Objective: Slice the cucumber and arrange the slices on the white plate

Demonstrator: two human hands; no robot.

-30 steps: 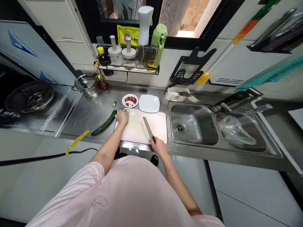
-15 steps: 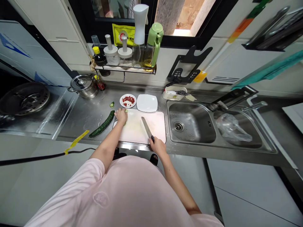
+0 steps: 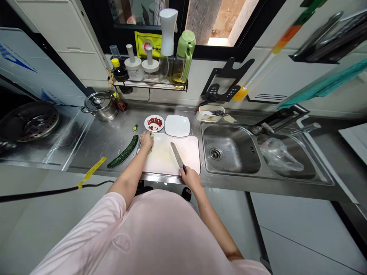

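My right hand (image 3: 190, 178) is wrapped round the black handle of a knife (image 3: 177, 154), whose blade lies over the right half of the white cutting board (image 3: 163, 160). At the board's upper left corner, my left hand (image 3: 146, 140) is closed round pale green pieces of cucumber (image 3: 151, 135), mostly covered by the fingers. A long dark green cucumber (image 3: 123, 152) lies on the steel counter left of the board. Small cucumber ends (image 3: 135, 128) sit above it. Behind the board are a plate of chopped red pieces (image 3: 154, 123) and a bare white plate (image 3: 177, 126).
To the right is a double sink (image 3: 232, 149), with a plastic bag (image 3: 281, 154) in its right basin. A lidded pot (image 3: 101, 107) stands at the back left. Above the counter hangs a rack (image 3: 151, 84) with bottles and jars. A black pan (image 3: 27, 120) is at far left.
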